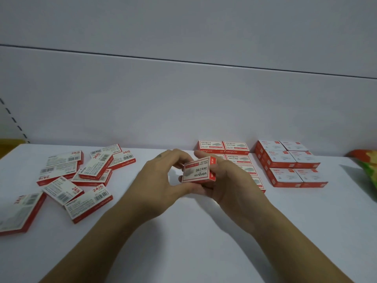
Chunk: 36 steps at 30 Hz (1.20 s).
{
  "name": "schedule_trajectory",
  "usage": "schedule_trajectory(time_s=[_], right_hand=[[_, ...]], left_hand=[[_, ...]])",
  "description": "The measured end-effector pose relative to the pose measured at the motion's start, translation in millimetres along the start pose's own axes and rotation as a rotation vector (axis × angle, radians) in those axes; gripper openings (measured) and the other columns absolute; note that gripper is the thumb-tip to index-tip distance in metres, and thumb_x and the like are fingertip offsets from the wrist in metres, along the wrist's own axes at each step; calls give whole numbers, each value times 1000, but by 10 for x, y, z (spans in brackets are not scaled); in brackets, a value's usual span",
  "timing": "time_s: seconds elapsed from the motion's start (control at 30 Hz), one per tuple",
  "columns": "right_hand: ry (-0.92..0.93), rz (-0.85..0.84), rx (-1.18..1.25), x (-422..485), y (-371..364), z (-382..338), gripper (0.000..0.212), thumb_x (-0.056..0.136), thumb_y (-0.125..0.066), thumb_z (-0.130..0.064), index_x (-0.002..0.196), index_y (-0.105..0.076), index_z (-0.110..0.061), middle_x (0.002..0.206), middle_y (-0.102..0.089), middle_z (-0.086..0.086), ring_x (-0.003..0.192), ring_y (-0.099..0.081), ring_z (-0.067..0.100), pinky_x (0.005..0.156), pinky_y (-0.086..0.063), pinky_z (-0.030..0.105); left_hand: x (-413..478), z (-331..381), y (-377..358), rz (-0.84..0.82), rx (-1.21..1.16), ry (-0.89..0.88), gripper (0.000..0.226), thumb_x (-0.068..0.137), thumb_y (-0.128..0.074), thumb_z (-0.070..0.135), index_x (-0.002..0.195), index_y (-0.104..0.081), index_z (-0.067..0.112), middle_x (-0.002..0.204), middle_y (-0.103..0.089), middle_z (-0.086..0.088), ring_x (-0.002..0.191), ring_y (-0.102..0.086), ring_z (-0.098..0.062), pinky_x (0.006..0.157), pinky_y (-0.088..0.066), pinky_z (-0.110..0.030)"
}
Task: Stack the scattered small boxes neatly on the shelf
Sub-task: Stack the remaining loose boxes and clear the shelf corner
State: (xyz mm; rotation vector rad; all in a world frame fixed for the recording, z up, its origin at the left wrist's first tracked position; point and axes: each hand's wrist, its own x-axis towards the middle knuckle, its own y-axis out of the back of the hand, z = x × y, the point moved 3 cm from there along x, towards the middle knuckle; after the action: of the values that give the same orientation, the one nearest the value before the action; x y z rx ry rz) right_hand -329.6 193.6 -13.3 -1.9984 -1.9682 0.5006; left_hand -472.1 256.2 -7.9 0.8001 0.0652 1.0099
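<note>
Two bare forearms enter from the bottom edge over the flat white shelf surface (183,237).

Nearest item: one small red-and-white cardboard box (20,211) lying flat at the lower left, apart from the others.

Centre: the left hand (161,178) and right hand (228,186) are brought together on a single red-bordered white staple box (199,172). The left fingers curl round its left end with the thumb below. The right hand cradles its underside and right end. The box is tilted, its printed face toward the camera and its lettering upside down. It appears to be held just above the shelf.

Left of the hands: a loose scatter of like red-and-white boxes (81,174), lying at mixed angles, several overlapping, barcode faces up.

Behind the right hand: a tidy block of matching boxes (236,149) set edge to edge in two columns running back to the rear panel; its nearer rows are partly hidden by the hand.

Right of that, slightly apart: a second squared-up block of red boxes with white tops (289,162), stacked two high.

Far right edge: a green and yellow packet (367,170), cut off by the frame.

Rear: a plain white back panel (183,103).
</note>
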Motion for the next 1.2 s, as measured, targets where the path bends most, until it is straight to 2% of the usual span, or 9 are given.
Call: schedule_trajectory(time_s=[0.17,0.37,0.53,0.67,0.77,0.87,1.0,1.1,1.2], right_hand=[[80,223,-445,1,65,-26,17,82,-71,-28,96,-76,-21,95,-75,3,89,-71,19,79,-55,36],[125,281,-526,-2,125,-113,13,84,-69,-14,94,-74,-19,89,-76,1,84,-72,20,73,-58,33],[108,187,-528,3,139,-135,21,87,-66,-11,105,-71,-19,94,-74,7,86,-69,29,79,-57,43],[31,24,-532,-15,169,-195,42,85,-66,-1,119,-64,-25,94,-61,27,82,-64,25,76,-56,40],[5,-39,-526,-26,160,-187,55,81,-66,-3,125,-61,-36,107,-66,19,85,-67,20,74,-55,32],[65,66,-462,-10,122,-152,43,77,-69,-8,113,-65,-30,100,-68,19,84,-69,25,76,-57,40],[147,282,-322,6,109,-107,31,83,-67,1,106,-49,-9,94,-72,16,82,-71,32,71,-58,42],[158,337,-276,-4,78,-69,23,87,-63,-2,103,-46,-5,92,-73,16,81,-72,32,71,-58,43],[159,355,-285,-16,64,-68,22,91,-60,-7,109,-49,-9,89,-75,10,78,-73,27,66,-58,38]], left_hand=[[-12,-22,14,29,10,-22,40,66,-84,36,92,-54,37,90,-61,20,90,-56,0,74,-47,-16],[-17,-26,1,60,-159,23,47,62,-88,28,93,-55,39,90,-63,23,92,-57,1,64,-50,-10],[-22,-19,24,35,-257,21,53,67,-84,22,104,-57,49,91,-67,22,91,-62,-1,75,-49,-11],[-3,-6,15,13,-318,18,55,77,-77,15,113,-56,51,82,-69,11,85,-66,-9,86,-50,-25],[5,3,25,12,-385,45,46,78,-75,15,110,-59,44,78,-70,7,82,-68,-15,82,-54,-34],[7,-7,59,43,-431,56,32,75,-73,29,105,-63,34,80,-69,4,81,-67,-18,82,-55,-40],[-22,0,2,-24,-350,87,49,63,-73,54,109,-58,43,90,-66,16,82,-66,-10,74,-56,-28],[-54,29,-80,1,-175,69,53,63,-84,45,108,-56,46,89,-66,23,83,-64,-5,71,-56,-22],[-41,16,-45,115,-194,14,44,68,-84,31,104,-60,40,85,-68,20,80,-65,-7,72,-54,-21]])
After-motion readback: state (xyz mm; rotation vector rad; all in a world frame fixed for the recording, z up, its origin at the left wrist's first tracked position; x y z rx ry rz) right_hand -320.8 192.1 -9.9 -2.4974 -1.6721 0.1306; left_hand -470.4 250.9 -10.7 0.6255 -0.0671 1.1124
